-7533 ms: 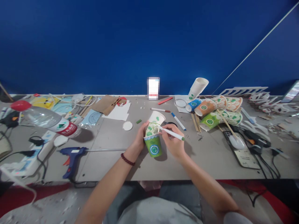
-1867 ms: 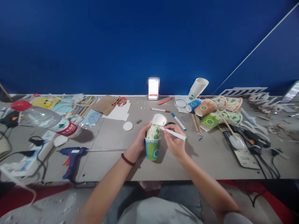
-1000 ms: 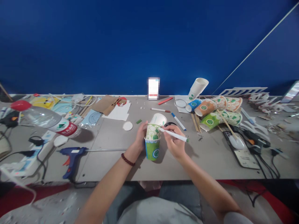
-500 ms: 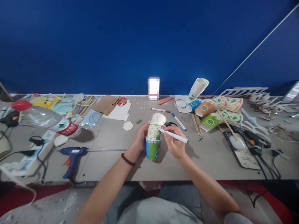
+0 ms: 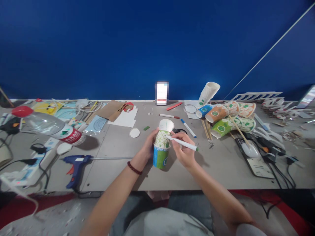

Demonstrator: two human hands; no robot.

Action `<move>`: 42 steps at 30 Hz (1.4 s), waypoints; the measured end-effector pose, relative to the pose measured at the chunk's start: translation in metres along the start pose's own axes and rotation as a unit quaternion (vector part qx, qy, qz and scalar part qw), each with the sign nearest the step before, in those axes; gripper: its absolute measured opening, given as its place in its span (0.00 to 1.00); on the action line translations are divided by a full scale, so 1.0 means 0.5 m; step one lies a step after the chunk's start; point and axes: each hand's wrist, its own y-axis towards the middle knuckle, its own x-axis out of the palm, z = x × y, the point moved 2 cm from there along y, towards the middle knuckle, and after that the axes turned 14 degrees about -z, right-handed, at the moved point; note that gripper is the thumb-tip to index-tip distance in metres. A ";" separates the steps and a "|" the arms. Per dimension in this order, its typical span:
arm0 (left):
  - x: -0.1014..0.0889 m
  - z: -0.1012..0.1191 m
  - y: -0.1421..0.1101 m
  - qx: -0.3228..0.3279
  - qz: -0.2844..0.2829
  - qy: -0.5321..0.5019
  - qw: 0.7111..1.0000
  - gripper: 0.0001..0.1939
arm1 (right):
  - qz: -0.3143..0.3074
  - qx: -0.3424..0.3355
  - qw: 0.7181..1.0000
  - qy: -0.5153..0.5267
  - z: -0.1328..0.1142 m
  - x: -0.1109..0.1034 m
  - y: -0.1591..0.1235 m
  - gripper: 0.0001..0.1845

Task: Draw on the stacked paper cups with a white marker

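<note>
three nested paper cups make up the cup stack (image 5: 161, 158), which sits at the near part of the surface (image 5: 110, 175), between the two hands. the left grip (image 5: 147, 148) is closed around its left side; the right grip (image 5: 184, 151) is pinched on a white marker (image 5: 186, 144), right of the cup stack, with its tip at the patterned middle cup (image 5: 161, 140). whether the tip touches the paper is hard to tell.

the cup stack should be light and thin-walled, springy yet easy to dent, and fairly dry to the touch rather than slippery. the best hold is probably round the middle, near the green-and-blue cup's rim, where nested walls stiffen each other; a hard squeeze on the single white top cup (image 5: 166, 125) could buckle it. the marker seems light and stiff, best taken close to its tip.

the cup stack's long axis runs from its narrow base, nearest the person, up and away, leaning a little right, with the open mouth at the far end. the marker slants across, its tip toward the cup stack and its green end to the right and nearer the person.
</note>
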 end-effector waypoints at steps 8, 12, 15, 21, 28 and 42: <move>0.003 0.001 0.000 -0.003 -0.006 0.011 1.000 0.16 | 0.000 0.005 1.000 -0.016 -0.003 -0.001 0.003 0.03; -0.002 0.000 0.001 -0.008 -0.012 0.011 1.000 0.17 | 0.000 0.004 1.000 -0.011 -0.003 -0.001 0.003 0.03; -0.003 -0.001 0.000 -0.007 -0.017 0.007 1.000 0.16 | 0.002 -0.002 1.000 -0.002 -0.005 -0.001 0.004 0.02; 0.001 0.000 0.000 -0.007 -0.013 0.008 1.000 0.17 | 0.002 -0.019 1.000 0.018 -0.011 0.000 0.007 0.02; 0.004 0.003 0.001 -0.004 -0.001 0.016 1.000 0.17 | -0.004 -0.024 0.999 0.039 -0.010 0.002 0.007 0.03; 0.001 -0.002 0.000 -0.016 -0.010 -0.009 1.000 0.17 | 0.016 0.017 1.000 0.004 0.009 0.000 0.000 0.03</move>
